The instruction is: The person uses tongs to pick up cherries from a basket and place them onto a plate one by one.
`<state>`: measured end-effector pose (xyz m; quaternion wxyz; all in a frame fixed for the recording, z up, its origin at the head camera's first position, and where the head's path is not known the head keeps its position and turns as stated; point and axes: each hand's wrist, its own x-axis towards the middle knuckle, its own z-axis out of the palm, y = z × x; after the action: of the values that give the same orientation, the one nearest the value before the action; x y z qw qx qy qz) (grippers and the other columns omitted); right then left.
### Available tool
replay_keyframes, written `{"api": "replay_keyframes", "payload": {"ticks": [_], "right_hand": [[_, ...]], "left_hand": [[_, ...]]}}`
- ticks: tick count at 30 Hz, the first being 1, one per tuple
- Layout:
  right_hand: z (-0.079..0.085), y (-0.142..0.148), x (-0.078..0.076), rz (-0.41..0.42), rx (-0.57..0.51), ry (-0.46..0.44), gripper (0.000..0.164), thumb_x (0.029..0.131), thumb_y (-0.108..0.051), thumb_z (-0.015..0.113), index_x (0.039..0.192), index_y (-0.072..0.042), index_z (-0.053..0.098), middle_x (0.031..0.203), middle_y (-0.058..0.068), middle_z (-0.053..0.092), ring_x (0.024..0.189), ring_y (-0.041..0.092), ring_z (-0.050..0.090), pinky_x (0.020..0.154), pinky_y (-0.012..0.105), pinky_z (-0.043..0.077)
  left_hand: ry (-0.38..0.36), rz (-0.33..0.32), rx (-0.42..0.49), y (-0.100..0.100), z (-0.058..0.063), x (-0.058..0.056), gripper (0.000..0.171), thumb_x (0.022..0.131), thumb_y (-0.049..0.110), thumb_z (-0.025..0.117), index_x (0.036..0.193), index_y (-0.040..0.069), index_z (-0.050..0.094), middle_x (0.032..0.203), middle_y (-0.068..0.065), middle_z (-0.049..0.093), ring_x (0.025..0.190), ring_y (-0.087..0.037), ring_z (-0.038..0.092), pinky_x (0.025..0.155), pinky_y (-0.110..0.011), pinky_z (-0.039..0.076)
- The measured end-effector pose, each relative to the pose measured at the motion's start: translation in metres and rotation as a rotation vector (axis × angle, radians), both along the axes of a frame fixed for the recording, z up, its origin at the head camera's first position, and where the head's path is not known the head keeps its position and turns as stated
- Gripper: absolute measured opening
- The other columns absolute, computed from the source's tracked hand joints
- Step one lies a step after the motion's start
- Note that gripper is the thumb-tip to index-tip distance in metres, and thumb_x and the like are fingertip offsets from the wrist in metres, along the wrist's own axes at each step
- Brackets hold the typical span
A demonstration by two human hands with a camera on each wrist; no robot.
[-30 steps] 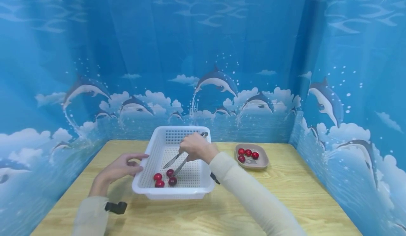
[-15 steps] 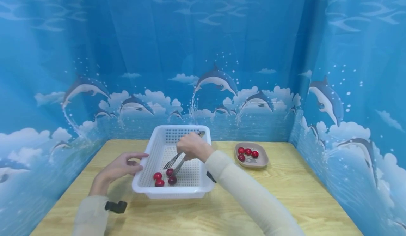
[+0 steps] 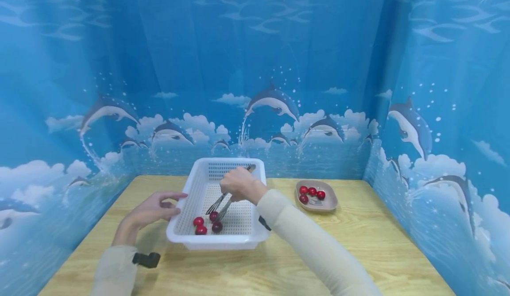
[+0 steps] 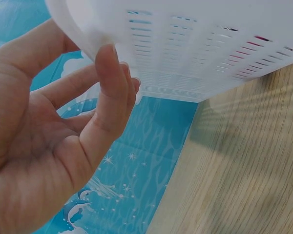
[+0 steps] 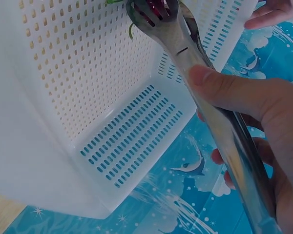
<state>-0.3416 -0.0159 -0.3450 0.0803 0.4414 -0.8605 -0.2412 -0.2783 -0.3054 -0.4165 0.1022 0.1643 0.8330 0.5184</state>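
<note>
A white perforated plastic basket (image 3: 219, 239) stands on the table, with several red cherries (image 3: 217, 227) near its front left corner. My left hand (image 3: 157, 207) holds the basket's left rim between thumb and fingers. Inside the basket, my right hand (image 3: 241, 184) grips metal tongs (image 5: 210, 112) that slant down to the left. The tongs' slotted tips (image 3: 224, 212) are parted and sit close to the dark cherries. From the right wrist, a dark red cherry shows partly behind one slotted tip; whether it is pinched I cannot tell. Green stems (image 5: 132, 31) show beside it.
Right of the basket, a beige-pink bowl (image 3: 330, 204) holds several more red cherries (image 3: 312, 191). The wood-grain table (image 3: 358, 243) meets blue dolphin-patterned curtains (image 3: 255, 66) at the back and sides. Black straps (image 3: 146, 259) sit on the wrists.
My right hand has shifted a little left, and the tongs have turned slightly, so their slotted tips show more. My left hand, the basket and the cherries stay in place.
</note>
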Motion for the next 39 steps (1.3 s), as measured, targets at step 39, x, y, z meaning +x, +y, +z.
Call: {"api": "replay_keyframes", "payload": {"ticks": [39], "right_hand": [[0.019, 0.038, 0.003, 0.047, -0.204, -0.047, 0.030, 0.084, -0.037, 0.085, 0.113, -0.033, 0.080, 0.110, -0.011, 0.079, 0.095, 0.010, 0.075, 0.077, 0.027, 0.062]], "left_hand": [[-0.002, -0.012, 0.016, 0.000, 0.000, 0.001, 0.061, 0.097, 0.015, 0.069, 0.149, -0.006, 0.046, 0.139, -0.037, 0.057, 0.104, -0.024, 0.074, 0.082, -0.037, 0.064]]}}
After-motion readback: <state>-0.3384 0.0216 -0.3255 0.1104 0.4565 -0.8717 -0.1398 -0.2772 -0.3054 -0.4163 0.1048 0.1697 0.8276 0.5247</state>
